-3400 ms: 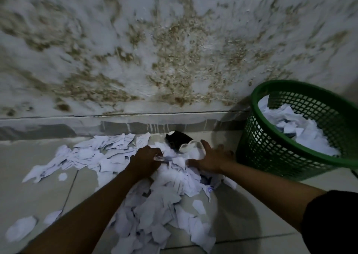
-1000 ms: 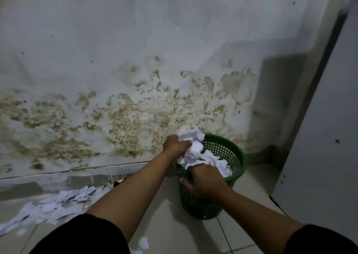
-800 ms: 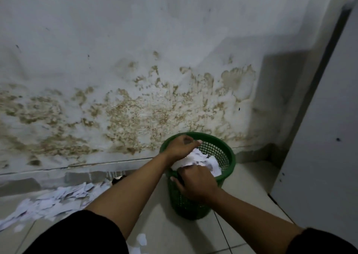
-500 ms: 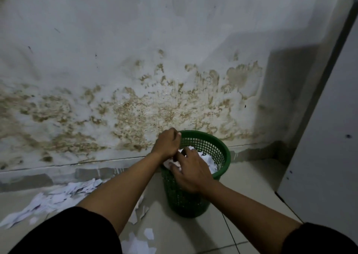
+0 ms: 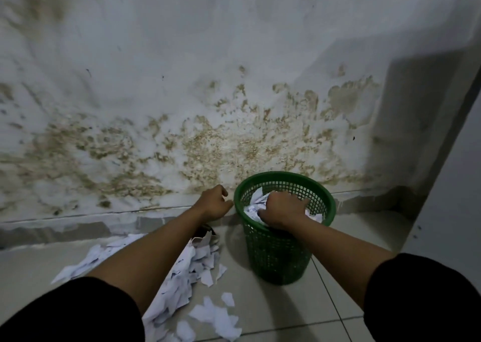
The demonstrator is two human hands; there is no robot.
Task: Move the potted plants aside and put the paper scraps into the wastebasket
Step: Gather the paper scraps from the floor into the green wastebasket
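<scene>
Your right hand is down inside the wastebasket, fingers curled over the crumpled paper scraps in it; whether they actually grip any, or only press on the heap, can't be told from here. Your left hand hangs just outside the rim on its left, fingers loosely curled, holding nothing, close to the rim but not clearly touching.

The wastebasket stands upright on the tiled floor, long axis vertical, mouth opening up toward you, near the foot of the stained wall. Paper fills it to a little under the rim.

More paper scraps on the floor lie left of the wastebasket, partly under your left forearm. That heap runs as a long band from near the wall back toward you, with a few loose pieces well apart at its near end.

A dark object shows at the far end of the heap, too hidden to identify.
</scene>
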